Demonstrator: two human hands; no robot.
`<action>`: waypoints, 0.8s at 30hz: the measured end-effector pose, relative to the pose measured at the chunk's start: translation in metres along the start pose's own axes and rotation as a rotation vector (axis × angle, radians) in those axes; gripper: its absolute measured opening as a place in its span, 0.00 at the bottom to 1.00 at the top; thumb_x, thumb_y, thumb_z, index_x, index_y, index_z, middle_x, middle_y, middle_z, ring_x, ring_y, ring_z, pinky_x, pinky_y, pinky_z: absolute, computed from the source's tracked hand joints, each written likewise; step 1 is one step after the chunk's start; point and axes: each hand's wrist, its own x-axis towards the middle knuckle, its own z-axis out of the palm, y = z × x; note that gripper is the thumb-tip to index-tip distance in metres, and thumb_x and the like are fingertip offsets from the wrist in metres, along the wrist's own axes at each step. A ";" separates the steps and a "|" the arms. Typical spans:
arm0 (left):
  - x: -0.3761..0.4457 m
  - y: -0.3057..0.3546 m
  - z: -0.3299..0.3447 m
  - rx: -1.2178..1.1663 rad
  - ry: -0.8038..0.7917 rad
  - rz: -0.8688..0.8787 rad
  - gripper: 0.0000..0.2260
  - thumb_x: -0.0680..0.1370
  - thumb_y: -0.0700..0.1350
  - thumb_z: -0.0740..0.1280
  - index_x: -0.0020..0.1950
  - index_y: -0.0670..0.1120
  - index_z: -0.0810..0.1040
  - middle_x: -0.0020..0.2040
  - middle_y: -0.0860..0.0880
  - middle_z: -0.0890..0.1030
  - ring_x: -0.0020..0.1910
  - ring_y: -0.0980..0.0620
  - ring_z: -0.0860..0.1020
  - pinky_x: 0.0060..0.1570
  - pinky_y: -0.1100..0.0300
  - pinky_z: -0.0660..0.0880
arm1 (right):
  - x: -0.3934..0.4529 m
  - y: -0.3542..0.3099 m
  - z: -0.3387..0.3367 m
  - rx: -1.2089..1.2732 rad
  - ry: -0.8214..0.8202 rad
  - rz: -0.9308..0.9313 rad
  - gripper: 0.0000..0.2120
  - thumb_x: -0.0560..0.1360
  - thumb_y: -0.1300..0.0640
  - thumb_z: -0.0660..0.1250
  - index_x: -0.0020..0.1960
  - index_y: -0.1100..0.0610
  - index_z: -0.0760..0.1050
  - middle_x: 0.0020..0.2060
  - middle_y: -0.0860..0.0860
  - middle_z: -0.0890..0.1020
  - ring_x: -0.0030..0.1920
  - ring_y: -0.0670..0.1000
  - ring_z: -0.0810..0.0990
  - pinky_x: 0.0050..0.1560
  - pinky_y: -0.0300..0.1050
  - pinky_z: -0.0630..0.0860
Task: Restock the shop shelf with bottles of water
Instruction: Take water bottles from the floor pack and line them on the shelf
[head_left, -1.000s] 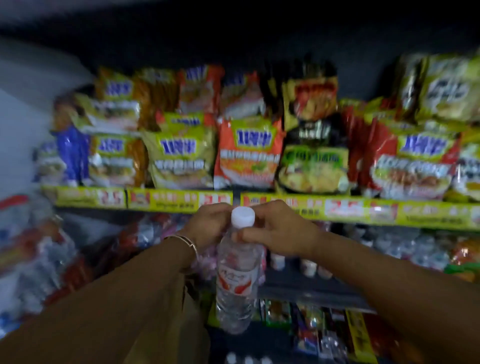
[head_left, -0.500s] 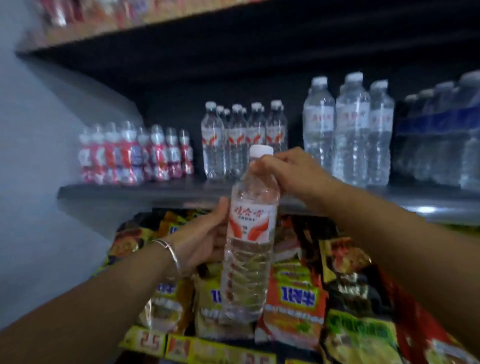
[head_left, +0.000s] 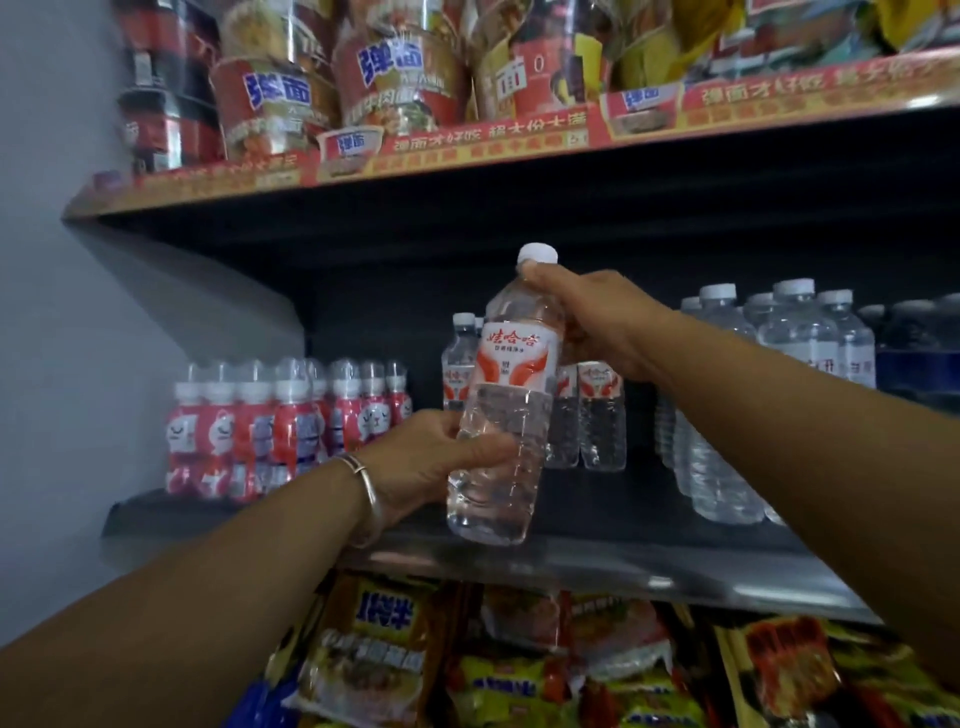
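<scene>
Head view, both hands grip bottle (head_left: 503, 415) (upright)

We see both forearms bare, no sleeves in view. A slim, silvery bangle (head_left: 366, 488), probably metal, circles the wrist just behind the left hand (head_left: 431, 457).

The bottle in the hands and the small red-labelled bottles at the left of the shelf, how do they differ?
The held bottle is taller, tilted and off the shelf; the small red bottles stand upright on it. Its label is white with red wings; theirs are red with cat faces. The left hand and right hand grip it; theirs are untouched. Both have white caps.
</scene>
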 end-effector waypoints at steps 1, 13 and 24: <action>0.007 0.000 -0.002 0.008 0.020 0.011 0.20 0.67 0.49 0.73 0.56 0.42 0.79 0.52 0.43 0.83 0.53 0.44 0.81 0.61 0.46 0.73 | 0.003 0.004 -0.002 -0.012 -0.062 0.048 0.24 0.72 0.37 0.64 0.54 0.58 0.78 0.45 0.56 0.85 0.43 0.52 0.85 0.40 0.47 0.82; 0.087 -0.017 -0.010 0.108 0.133 -0.024 0.15 0.71 0.49 0.71 0.56 0.47 0.78 0.51 0.51 0.83 0.52 0.52 0.81 0.52 0.57 0.76 | 0.063 0.065 0.005 -0.078 -0.202 0.191 0.17 0.69 0.58 0.74 0.54 0.63 0.76 0.46 0.58 0.83 0.45 0.57 0.84 0.43 0.54 0.82; 0.119 -0.048 -0.034 0.445 0.324 -0.185 0.13 0.75 0.32 0.64 0.58 0.38 0.74 0.47 0.48 0.76 0.45 0.52 0.75 0.42 0.65 0.71 | 0.109 0.119 0.040 -0.102 -0.021 0.259 0.14 0.68 0.65 0.73 0.52 0.63 0.76 0.48 0.59 0.83 0.47 0.60 0.82 0.47 0.58 0.80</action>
